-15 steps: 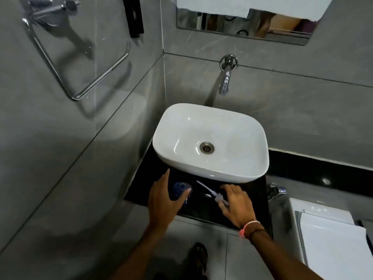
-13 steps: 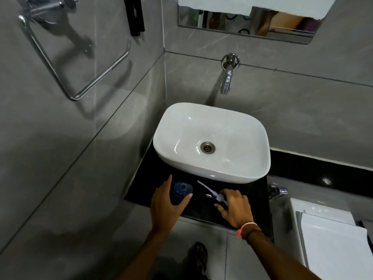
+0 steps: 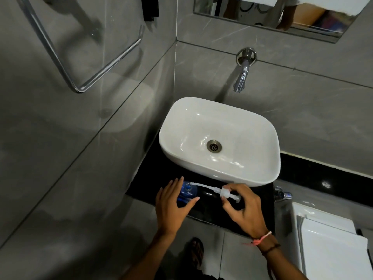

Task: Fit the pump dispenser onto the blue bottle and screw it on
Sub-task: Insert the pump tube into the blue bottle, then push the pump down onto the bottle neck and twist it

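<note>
Grey stone tiles cover the walls (image 3: pixel 302 110) of this small bathroom, with thin lines where the tiles meet. High on the left wall hangs a shiny bent towel bar (image 3: pixel 84 81). At the top sits the bottom edge of a mirror (image 3: pixel 268 19). A shiny tap (image 3: pixel 242 75) sticks out of the back wall above a white sink (image 3: pixel 220 138). The sink is a smooth bowl with round corners and a metal drain (image 3: pixel 214 146) in the middle. It sits on a black, shiny counter (image 3: pixel 314 178) that runs off to the right. Below the counter on the right is something white (image 3: pixel 331 245); I cannot tell what it is. A small metal valve (image 3: pixel 282 196) sits just beside it.

Two bare arms reach in from the bottom. The left hand (image 3: pixel 171 207) is curled loosely around the blue bottle (image 3: pixel 186 193), which stands on the counter just in front of the sink. The thumb is on one side and the fingers are on the other. The right hand (image 3: pixel 245 209) pinches the clear pump dispenser (image 3: pixel 227 194) near its cap. The pump lies almost flat, and its long thin tube points left, with the tip at the mouth of the bottle. The cap is not yet on the bottle. A pink thread band (image 3: pixel 260 240) and a dark band go around the right wrist.
</note>
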